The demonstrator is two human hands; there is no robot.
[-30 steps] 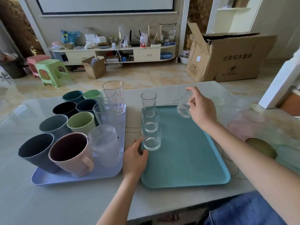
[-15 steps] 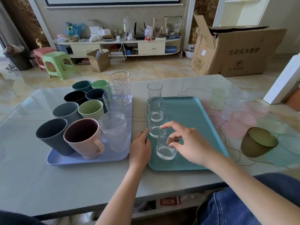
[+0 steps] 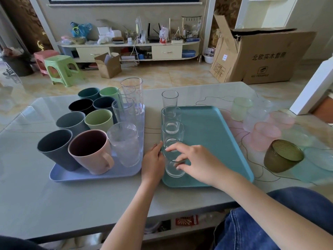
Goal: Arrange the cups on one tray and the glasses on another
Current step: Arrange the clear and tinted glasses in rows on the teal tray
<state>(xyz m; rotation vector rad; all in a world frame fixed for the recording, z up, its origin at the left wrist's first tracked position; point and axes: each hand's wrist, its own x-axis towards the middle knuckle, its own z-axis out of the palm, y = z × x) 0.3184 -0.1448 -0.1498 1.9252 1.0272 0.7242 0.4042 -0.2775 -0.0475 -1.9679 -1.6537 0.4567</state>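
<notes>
So the lilac tray [image 3: 75, 175] on the left is packed: coloured cups, with the pink mug [image 3: 90, 150] at the front, plus a few tall clear glasses [image 3: 126, 145] squeezed along its right edge. Those glasses look like they're on the wrong tray, so they'll probably need lifting out later, and tall, close-set ones could easily topple each other.

The left hand [image 3: 153, 163] lies with relaxed fingers against the near-left edge of the teal tray [image 3: 212, 134], holding nothing. I'd guess it's bracing the tray. If it lets go, the tray could skate on the slick desk [image 3: 72, 204].

The right hand [image 3: 194, 159] has its fingertips pinched round the rim of the nearest small glass [image 3: 174, 168], which stands on the teal tray at the front of a tight row. A nudge forward could clink it into the next one.

Further right, the frosted tumblers [image 3: 259, 121] and an amber glass [image 3: 282, 156] sit loose on the desk near the edge, so a careless sleeve could catch them.
</notes>
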